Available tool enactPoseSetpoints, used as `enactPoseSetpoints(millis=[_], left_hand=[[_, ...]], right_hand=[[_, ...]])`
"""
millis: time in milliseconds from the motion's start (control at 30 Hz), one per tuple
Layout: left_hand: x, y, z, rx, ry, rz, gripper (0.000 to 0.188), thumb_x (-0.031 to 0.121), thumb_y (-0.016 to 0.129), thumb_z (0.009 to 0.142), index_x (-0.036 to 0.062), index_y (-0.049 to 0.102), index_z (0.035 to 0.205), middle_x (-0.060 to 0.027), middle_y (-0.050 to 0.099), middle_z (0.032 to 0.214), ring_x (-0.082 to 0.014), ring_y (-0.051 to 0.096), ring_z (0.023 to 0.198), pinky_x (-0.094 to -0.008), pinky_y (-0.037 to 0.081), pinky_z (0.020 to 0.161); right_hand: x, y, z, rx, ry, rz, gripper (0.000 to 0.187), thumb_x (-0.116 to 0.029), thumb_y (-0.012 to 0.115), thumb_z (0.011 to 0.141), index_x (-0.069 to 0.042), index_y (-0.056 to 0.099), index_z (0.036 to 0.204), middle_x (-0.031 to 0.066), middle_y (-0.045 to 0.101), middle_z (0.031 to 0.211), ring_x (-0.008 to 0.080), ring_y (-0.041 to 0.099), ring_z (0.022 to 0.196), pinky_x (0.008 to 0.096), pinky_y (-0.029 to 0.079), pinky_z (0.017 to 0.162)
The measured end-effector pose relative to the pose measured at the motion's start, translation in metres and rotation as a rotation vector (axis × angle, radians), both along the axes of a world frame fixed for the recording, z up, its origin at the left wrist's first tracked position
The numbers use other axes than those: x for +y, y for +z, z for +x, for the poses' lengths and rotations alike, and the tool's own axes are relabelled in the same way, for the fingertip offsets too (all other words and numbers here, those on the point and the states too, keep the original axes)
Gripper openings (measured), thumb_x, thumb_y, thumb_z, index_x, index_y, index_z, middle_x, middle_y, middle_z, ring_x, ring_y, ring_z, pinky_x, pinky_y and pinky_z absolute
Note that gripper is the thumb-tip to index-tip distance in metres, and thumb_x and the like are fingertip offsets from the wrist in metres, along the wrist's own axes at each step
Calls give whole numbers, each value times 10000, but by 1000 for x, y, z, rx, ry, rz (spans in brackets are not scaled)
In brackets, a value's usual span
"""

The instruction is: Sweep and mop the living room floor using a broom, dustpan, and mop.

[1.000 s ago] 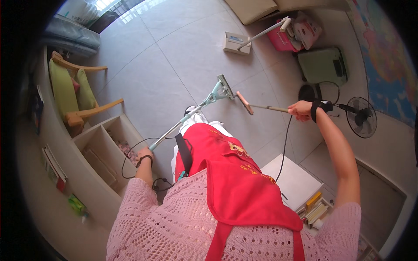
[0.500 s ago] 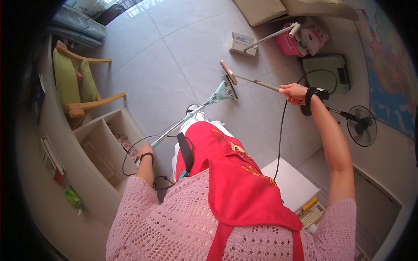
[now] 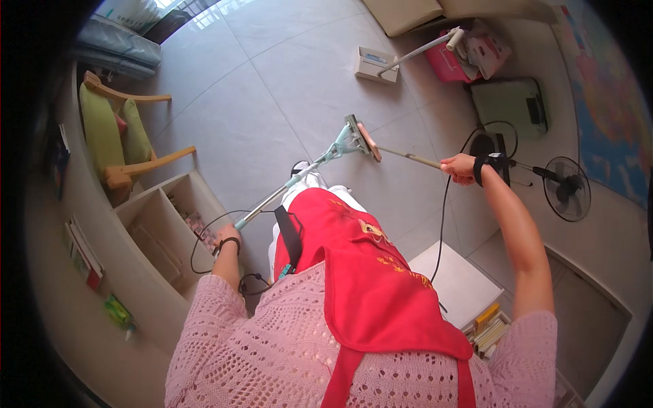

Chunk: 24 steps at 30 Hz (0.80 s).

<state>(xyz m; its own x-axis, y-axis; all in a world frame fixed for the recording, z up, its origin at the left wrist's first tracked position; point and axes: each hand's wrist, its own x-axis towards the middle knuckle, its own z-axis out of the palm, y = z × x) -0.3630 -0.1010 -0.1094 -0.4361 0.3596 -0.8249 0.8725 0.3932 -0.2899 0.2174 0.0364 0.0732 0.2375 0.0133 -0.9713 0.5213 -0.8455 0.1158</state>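
Observation:
My left hand (image 3: 226, 234) is closed round the upper end of a light-blue and silver sponge mop (image 3: 299, 176). The mop slants away over the grey tiled floor, its head beyond my white shoe. In my right hand (image 3: 460, 168), held out to the right, is the grip of a long-handled brush (image 3: 410, 156) with a tan handle and a narrow pinkish-orange head. The brush head lies alongside the mop head, appearing to touch it; the fisheye view does not show firmly whether they meet. Both my wrists carry black bands.
A white box (image 3: 376, 66) stands ahead, near a pink basket (image 3: 445, 62) and a green case (image 3: 509, 109). On the right are a black fan (image 3: 566, 189) and a white cabinet (image 3: 457, 282). A green-cushioned chair (image 3: 102, 136) and open shelving (image 3: 153, 234) line the left.
The brush head has come nearer to me, from past the mop head's far end to along its right side. My right hand has shifted slightly nearer and right; my left hand has barely moved.

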Motion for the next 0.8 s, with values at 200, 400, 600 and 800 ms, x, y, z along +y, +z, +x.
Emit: enactPoseSetpoints(millis=[200,400,600,800], left_hand=[[-2,0,1,-13,2,13,288,192,419,835,210,550,1091,-112,548,1119,-290,498,1071,-449,341,883],[10,6,10,-6,-223,35,283,238,516,761,189,574,1034,-144,565,1067,-281,534,1012,-434,378,861],[18,17,0,-137,-410,328,230,263,563,661,101,629,810,-145,615,847,-299,583,843,-398,464,728],[24,62,-36,-204,-482,215,277,297,539,669,87,637,822,-166,618,810,-333,589,793,-421,464,706]], right_hand=[[-56,-13,28,-1,32,-62,198,-146,466,804,-144,507,997,-21,366,506,65,318,363,223,241,309],[-114,21,32,-50,-62,20,417,-240,484,826,-180,431,1235,5,433,554,74,373,385,226,315,345],[-189,55,18,16,-511,199,493,-256,523,851,-118,345,1289,-17,408,573,30,347,404,168,253,326],[-272,51,-4,207,-1133,344,437,-184,485,882,-122,310,1278,-38,341,615,-2,234,434,114,186,331]])
